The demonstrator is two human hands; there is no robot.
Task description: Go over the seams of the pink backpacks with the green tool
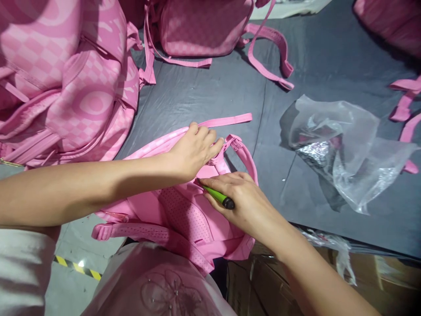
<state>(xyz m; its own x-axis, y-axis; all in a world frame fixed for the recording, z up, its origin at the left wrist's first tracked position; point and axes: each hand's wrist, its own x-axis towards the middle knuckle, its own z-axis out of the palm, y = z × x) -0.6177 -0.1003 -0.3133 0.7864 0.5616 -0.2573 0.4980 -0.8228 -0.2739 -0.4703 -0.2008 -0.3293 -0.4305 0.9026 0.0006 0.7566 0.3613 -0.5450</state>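
A pink backpack (186,215) lies on its front at the table's near edge, with its dotted back padding and shoulder straps facing up. My left hand (197,149) is closed on its upper part, fingers curled over the pink fabric beside a strap. Just below and to the right, my right hand (241,197) grips a slim green tool (215,195) with a black end. The tool's tip points to the upper left, against the backpack under my left wrist; what it touches there is hidden. A strap with a buckle (234,141) loops out beyond both hands.
Pink checkered backpacks (92,96) are piled at the left, and another backpack (207,26) stands at the back with straps trailing. A crumpled clear plastic bag (345,145) lies on the dark tabletop (210,92). Cardboard boxes (250,285) are below the table edge.
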